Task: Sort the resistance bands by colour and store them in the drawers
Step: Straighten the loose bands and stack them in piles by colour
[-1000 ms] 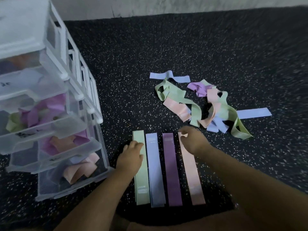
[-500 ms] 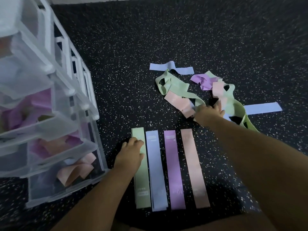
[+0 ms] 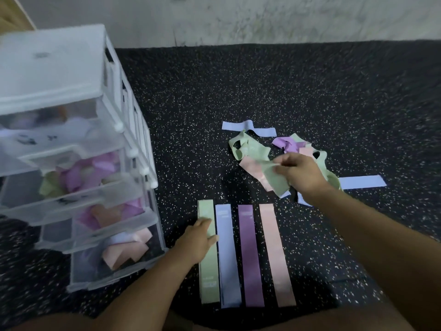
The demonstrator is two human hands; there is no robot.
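Right hand (image 3: 298,174) is now coming up out of the tangled pile (image 3: 285,143), where half a second ago it was only reaching in. Thumb and fingers are pinching a loose green band (image 3: 272,179) and raising it off the floor mat (image 3: 238,80). Left hand (image 3: 198,242) is staying put, fingers flat and pressing on the flat green band (image 3: 208,273), likely pinning it so the row is not sliding and marking where the next green is going. Blue band (image 3: 229,266), purple band (image 3: 250,259) and pink band (image 3: 274,254) are lying straight beside it, one lane per colour, not overlapping. Pile is sitting just beyond the row, colours still mixed. Drawer unit (image 3: 52,68) is standing at left, drawers partly pulled out and holding bands already. View is also tilting up, showing more wall.
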